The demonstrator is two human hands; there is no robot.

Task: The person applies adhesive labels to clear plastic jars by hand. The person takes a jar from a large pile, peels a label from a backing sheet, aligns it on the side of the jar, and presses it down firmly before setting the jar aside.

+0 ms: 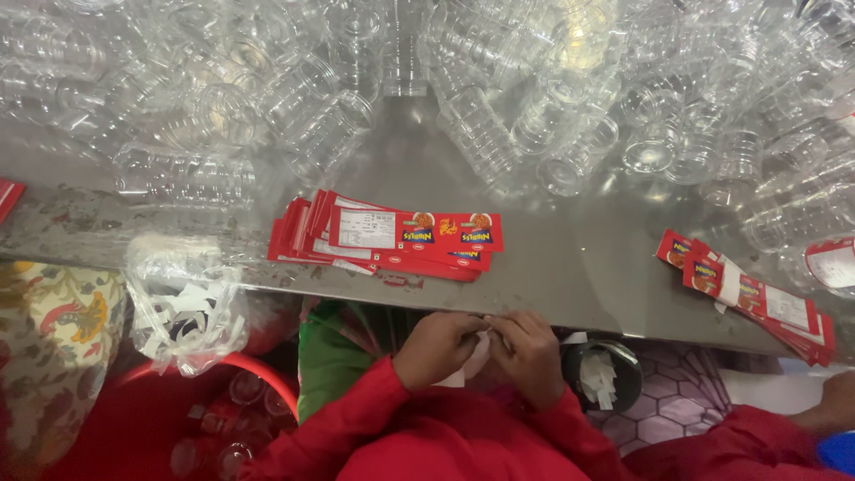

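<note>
Two stacks of red-and-white rectangular labels [392,239] on steel table [570,267].

Bright, even overhead light — glare on the clear jars [499,80]; edges bend, slightly soft.

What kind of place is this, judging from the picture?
Probably a small packing or labelling workshop: heaps of clear empty jars cover a steel table, with stacks of red labels beside them.

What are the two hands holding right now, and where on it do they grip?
Both hands, left hand and right hand, pinch a white paper strip at its upper end, fingers meeting there; its lower end hangs free.
</note>
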